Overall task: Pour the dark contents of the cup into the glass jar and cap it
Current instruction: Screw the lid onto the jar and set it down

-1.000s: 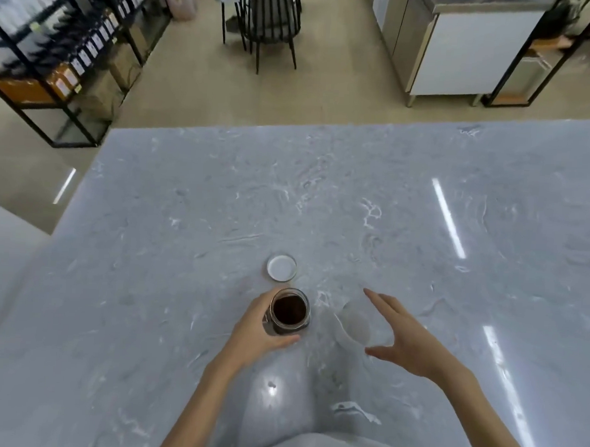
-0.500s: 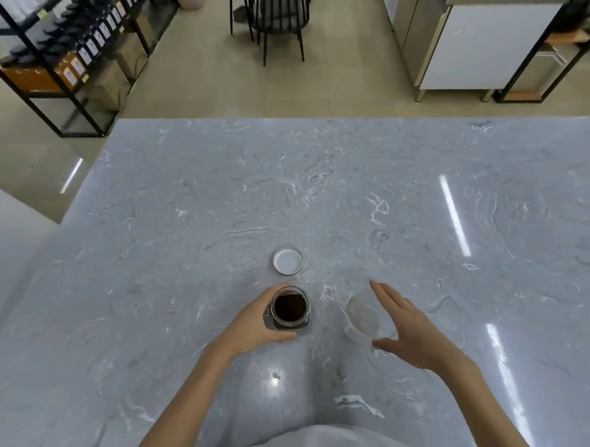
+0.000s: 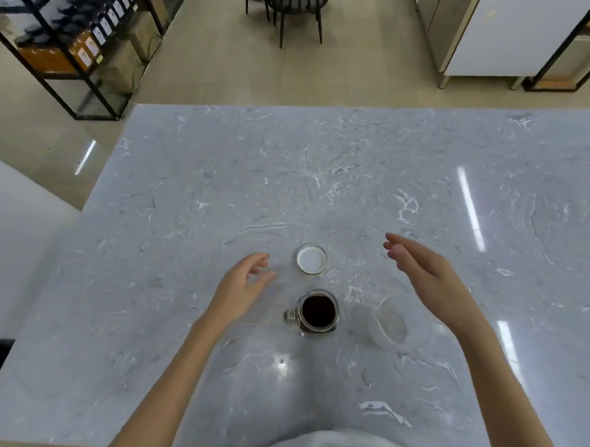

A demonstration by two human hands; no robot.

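Note:
A small glass jar [image 3: 318, 314] stands uncapped on the marble table, dark contents filling it. Its white lid [image 3: 312, 259] lies flat just beyond it. To the jar's right stands a clear plastic cup [image 3: 387, 325], upright and looking empty. My left hand [image 3: 244, 287] hovers left of the jar, fingers apart, touching nothing. My right hand [image 3: 427, 273] is raised above and beyond the cup, fingers loosely spread, holding nothing.
The grey marble table [image 3: 185, 200] spreads wide on all sides of the jar. Past its far edge are a black metal shelf [image 3: 74, 37] with boxes, a black chair [image 3: 295, 4] and a white cabinet [image 3: 508, 36].
My left hand let go of the jar and drew away to the left. My right hand lifted off the cup and rose toward the far right.

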